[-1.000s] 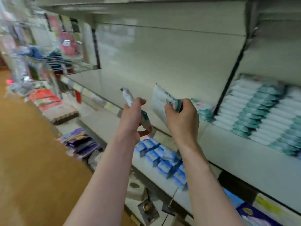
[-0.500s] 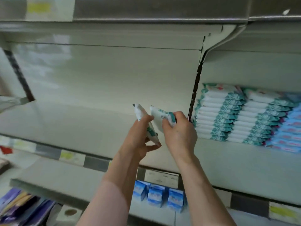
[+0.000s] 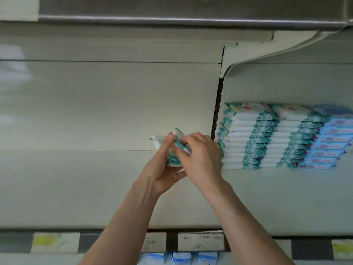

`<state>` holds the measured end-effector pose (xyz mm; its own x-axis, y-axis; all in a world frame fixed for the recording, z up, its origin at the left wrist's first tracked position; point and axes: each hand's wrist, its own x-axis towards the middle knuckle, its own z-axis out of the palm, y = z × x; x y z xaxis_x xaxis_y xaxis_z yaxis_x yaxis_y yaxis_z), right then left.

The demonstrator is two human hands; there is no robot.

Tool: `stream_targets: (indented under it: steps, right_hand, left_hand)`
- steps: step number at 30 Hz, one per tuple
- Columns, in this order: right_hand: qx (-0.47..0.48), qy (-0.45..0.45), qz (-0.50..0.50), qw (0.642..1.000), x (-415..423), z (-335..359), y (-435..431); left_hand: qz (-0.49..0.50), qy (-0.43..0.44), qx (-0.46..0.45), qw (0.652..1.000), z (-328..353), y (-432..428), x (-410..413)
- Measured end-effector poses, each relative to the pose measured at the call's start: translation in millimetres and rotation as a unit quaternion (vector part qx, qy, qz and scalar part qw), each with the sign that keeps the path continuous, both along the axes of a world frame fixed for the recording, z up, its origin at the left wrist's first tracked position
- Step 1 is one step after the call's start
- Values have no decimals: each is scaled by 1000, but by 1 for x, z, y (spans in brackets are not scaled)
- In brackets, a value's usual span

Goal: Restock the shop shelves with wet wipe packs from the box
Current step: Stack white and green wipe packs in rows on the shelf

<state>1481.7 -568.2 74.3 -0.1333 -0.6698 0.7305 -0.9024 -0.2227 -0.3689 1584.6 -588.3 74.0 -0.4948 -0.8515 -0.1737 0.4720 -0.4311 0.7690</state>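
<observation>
My left hand curls round one wet wipe pack. My right hand pinches a second pack against it. Both look light, soft and slick, so I'd grip across the broad faces. Just right of my hands, the stacked packs fill the shelf.

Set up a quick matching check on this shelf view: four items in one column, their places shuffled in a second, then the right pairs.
Items
1. held wipe packs
2. teal-and-white stacks
3. blue stack
4. small blue boxes

Places
A. far right of the shelf
B. under the price labels, at the bottom edge of view
C. gripped by the left hand and right hand, left of the slotted upright
D. just right of the slotted upright

Pairs: 1-C, 2-D, 3-A, 4-B
</observation>
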Motion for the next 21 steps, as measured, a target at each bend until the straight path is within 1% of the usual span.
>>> stream_targets:
  steps: [1, 2, 3, 4, 5, 6, 7, 8, 9, 10, 12, 13, 14, 17, 19, 21]
  right_hand:
    - [26, 10, 24, 999, -1, 0, -1]
    - [60, 1, 61, 996, -3, 1, -1]
    - [94, -38, 106, 989, -7, 3, 0]
    - [118, -100, 147, 977, -12, 5, -1]
    - [122, -161, 169, 965, -19, 8, -3]
    - [111, -198, 159, 961, -28, 9, -7]
    - [105, -207, 124, 965, -39, 9, -13]
    - [123, -210, 91, 966, -49, 9, -18]
    - [163, -230, 73, 957, -56, 9, -21]
    - [211, -276, 75, 935, -61, 8, -24]
    - [280, -412, 109, 860, -64, 4, -28]
    - [291, -468, 120, 826, -65, 3, -28]
    - [288, -511, 123, 800, -65, 0, -28]
    - [256, -603, 119, 746, -66, -14, -28]
    - [248, -641, 124, 716, -66, -22, -27]
    - [233, -682, 142, 678, -65, -28, -25]
  left_hand:
    - [-8, 5, -2, 1000, -2, -4, 0]
    - [-15, 7, -6, 1000, -5, -7, 1]
    - [-17, 8, -7, 1000, -8, -11, 2]
    - [-13, 8, -3, 1000, -10, -14, 4]
    - [-10, 8, 3, 1000, -12, -16, 7]
    - [-13, 3, 9, 1000, -13, -19, 10]
    - [-20, -7, 13, 1000, -13, -22, 13]
    - [-28, -21, 14, 999, -12, -25, 16]
    - [-36, -36, 15, 999, -10, -27, 19]
    - [-40, -51, 16, 998, -8, -30, 21]
    - [-39, -80, 21, 996, -4, -35, 24]
    - [-32, -91, 25, 995, -3, -38, 25]
    - [-21, -97, 26, 995, -1, -40, 24]
    - [56, -113, 16, 992, -4, -48, 20]
    - [110, -141, -5, 984, -9, -54, 16]
    - [148, -160, -19, 976, -15, -57, 11]
